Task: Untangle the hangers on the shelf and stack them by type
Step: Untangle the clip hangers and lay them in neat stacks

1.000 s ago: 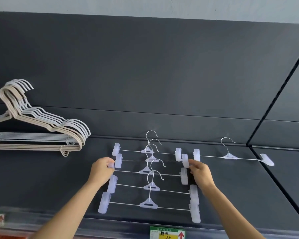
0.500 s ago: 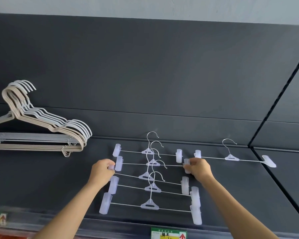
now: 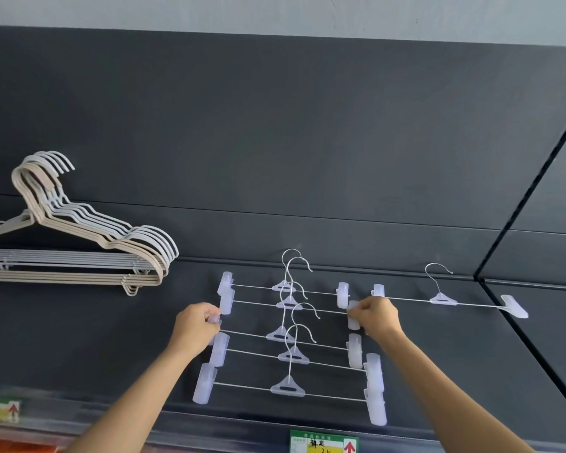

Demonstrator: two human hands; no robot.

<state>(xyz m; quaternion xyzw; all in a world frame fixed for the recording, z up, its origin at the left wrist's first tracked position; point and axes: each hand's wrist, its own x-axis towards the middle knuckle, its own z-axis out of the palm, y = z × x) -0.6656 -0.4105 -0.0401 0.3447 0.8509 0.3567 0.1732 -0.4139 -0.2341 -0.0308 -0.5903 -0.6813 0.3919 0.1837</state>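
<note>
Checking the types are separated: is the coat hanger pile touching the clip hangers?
Apart. The head view shows bare dark shelf between the coat hanger pile and the nearest clip hanger.

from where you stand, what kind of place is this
Probably a shop, at a display shelf: a green label with a red arrow sits on its front edge, and many hangers lie grouped on it, clip hangers beside a pile of plain hangers.

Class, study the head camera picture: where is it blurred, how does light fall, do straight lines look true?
Head view: soft, even light, no glare, barely any shadow under the clip hangers on the dark shelf. Head view: the price label at lower left is smeared; the left hand and right hand look sharp. Head view: shelf seams run tilted.
</note>
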